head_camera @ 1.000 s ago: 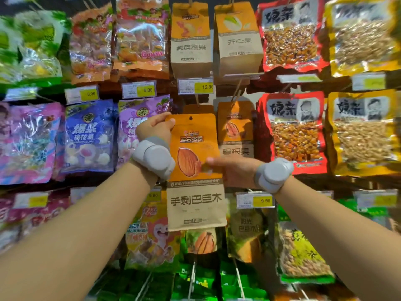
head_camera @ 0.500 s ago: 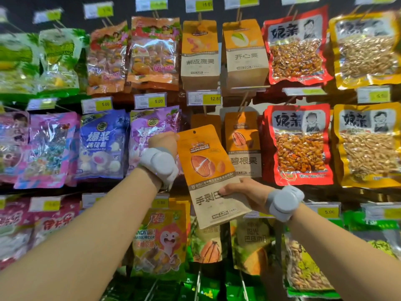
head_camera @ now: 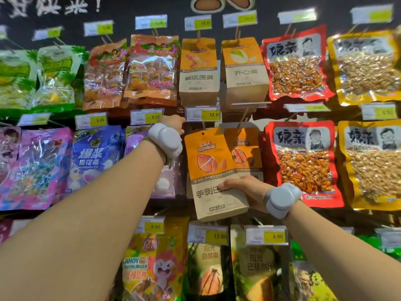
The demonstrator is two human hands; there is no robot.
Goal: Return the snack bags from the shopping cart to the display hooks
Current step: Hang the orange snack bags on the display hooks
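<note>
The orange-and-kraft almond snack bag (head_camera: 213,170) is now rising toward the hook at twelve o'clock, right hand (head_camera: 245,191) grasping its lower edge, while the left hand (head_camera: 172,124), its grip hidden, has let go.

The right hand (head_camera: 245,190) grips the almond bag (head_camera: 213,170) by its lower edge, tilted before the hook (head_camera: 204,124). The left hand (head_camera: 173,123) reaches behind the 12.80 price tag (head_camera: 202,114), fingers hidden, perhaps touching the hook.
</note>
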